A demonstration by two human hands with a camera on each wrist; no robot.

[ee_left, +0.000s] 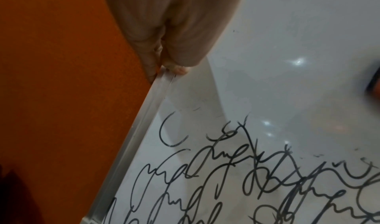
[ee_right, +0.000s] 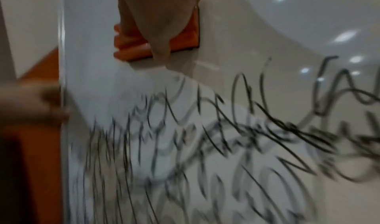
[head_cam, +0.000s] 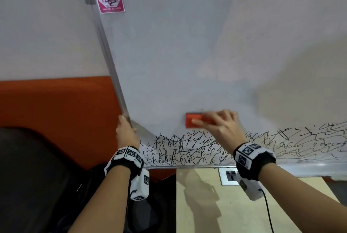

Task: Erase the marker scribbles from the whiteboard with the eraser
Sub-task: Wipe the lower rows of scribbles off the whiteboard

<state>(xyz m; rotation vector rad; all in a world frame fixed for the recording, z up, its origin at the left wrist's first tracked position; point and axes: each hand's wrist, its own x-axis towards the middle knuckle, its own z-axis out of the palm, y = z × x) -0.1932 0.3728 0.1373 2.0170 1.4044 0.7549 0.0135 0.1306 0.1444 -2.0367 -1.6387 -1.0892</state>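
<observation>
Low on the whiteboard (head_cam: pixel 187 54), just above the scribble band, the red eraser (head_cam: pixel 195 120) sits flat against the surface with the right hand (head_cam: pixel 219 125) on it, fingers curled over its top and thumb along the front face. Right wrist view confirms the clamp: fingers wrapped round the orange-red block, pad side to the board. Motion blur on hand and eraser, so a stroke is likely under way; direction cannot be told.

Left hand (head_cam: pixel 125 131) grips the board's left frame edge (ee_left: pixel 144 117) near the lower left corner, thumb on the front and fingers round the back, steadying the board. Hands well apart.

Board stands leaning, its bottom edge at the far edge of the desk (head_cam: pixel 234 204). Upper and middle board look wiped, only faint grey haze. Black marker scribbles (head_cam: pixel 184 150) remain as a band along the bottom edge, dense at the lower left, looser and streakier toward the right, running out of frame.

Step in hand, as judged: wiping, with the eraser at the top border of the remaining band. Most of the area looks done; the bottom strip is still untouched.

Next move calls for dropping the eraser onto the scribbles and sweeping sideways along the bottom edge, pad kept flat and pressed, left hand holding the frame firm so the board does not slide or tip. Lower left corner is tight: the left thumb sits near the ink there. Right end of the band is out of view, so extent unknown.

Also seen: red brand sticker (head_cam: pixel 109 1) at the board's upper left corner, wall socket (head_cam: pixel 230 175) below the bottom edge, orange panel (head_cam: pixel 56 110) behind.
</observation>
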